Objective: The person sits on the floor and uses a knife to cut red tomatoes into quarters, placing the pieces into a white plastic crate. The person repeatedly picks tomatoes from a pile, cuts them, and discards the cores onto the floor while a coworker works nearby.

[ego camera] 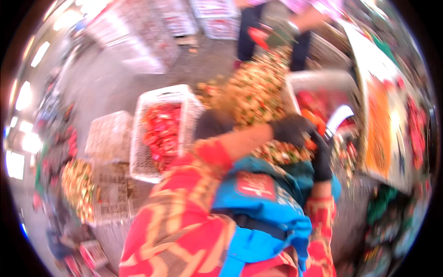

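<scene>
My left hand (pixel 290 131), in a dark glove, reaches across from the left and is closed around an orange-red pepper (pixel 314 120); blur and the fingers hide part of it. My right hand (pixel 322 154), also gloved, comes up from the right and grips a knife (pixel 340 118). Its bright, curved blade points up and away to the right. Both hands meet above my lap. Pale pepper cores with green bits (pixel 256 93) form a large heap beyond them. More scraps (pixel 282 152) lie on my blue apron (pixel 263 207).
Left stands a white crate (pixel 136 149) of red peppers (pixel 162 130). A pale crate (pixel 322 74) with red pieces stands front right. Across the heap, a person's gloved hand (pixel 280 34) is near a red pepper (pixel 258 37). A long table (pixel 356 45) runs along the right; stacked crates (pixel 218 20) stand behind.
</scene>
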Tool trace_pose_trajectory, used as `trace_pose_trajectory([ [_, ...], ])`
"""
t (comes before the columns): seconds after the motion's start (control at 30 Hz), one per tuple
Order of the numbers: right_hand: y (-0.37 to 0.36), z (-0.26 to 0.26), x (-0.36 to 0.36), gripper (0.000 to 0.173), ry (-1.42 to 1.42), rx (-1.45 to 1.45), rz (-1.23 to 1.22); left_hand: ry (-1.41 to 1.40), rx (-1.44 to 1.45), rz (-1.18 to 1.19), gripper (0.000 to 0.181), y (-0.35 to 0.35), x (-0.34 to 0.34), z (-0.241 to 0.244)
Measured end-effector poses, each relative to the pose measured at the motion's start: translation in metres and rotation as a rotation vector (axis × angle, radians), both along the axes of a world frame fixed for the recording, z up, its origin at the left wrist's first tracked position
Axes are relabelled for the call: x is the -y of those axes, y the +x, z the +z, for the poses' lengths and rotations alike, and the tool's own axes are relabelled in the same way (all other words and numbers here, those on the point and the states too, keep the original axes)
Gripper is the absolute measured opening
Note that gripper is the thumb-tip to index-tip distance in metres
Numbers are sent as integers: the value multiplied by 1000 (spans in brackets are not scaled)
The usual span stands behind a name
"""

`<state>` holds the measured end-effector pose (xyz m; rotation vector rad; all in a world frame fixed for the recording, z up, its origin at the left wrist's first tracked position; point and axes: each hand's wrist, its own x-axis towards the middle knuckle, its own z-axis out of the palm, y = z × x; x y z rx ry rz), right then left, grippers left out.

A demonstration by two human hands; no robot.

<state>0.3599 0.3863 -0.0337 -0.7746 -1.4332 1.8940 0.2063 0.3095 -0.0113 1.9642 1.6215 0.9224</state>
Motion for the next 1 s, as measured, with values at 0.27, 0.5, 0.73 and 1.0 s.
trace_pose_trajectory([
  [0.27, -1, -4, -5, 17, -513, -358, -66, 329, 73, 191, 16, 14, -3, 14],
  [0.5, 2, -11, -25, 21, -189, -350, -307, -68, 382, 113, 16, -2, 29, 2],
  [0.73, -2, -10, 2, 34, 28, -160, -83, 24, 1549, 409, 36, 23, 7, -31],
  [1.0, 21, 10, -30, 34, -19, -342, -201, -41, 56, 990, 29, -191, 211, -23],
])
